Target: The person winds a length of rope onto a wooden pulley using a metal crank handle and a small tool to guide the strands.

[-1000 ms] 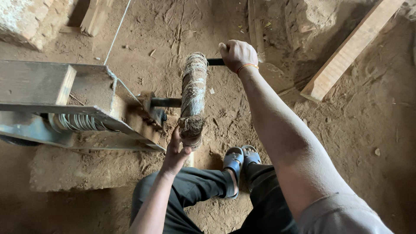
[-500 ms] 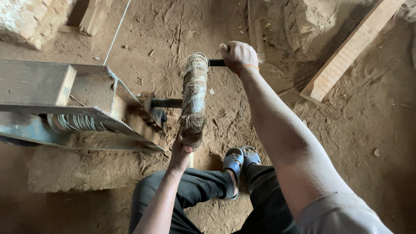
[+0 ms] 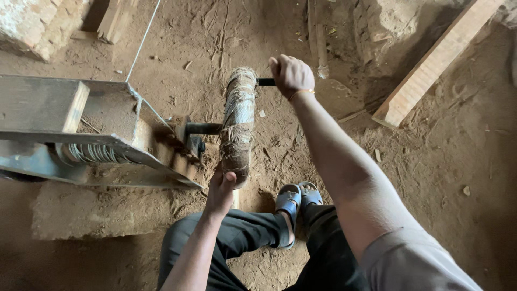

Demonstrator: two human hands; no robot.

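Gripping the dark crank handle (image 3: 266, 82), your right hand (image 3: 291, 74) is closed at the far end of the fibre-wound spool (image 3: 237, 123); its long axis runs toward you, left hand (image 3: 221, 193) apparently cupping the near end.

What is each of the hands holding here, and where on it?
The right hand grips the dark crank handle at its far end. The left hand presses against the near, lower end of the fibre-wrapped spool; whether it actually grasps it cannot be told.
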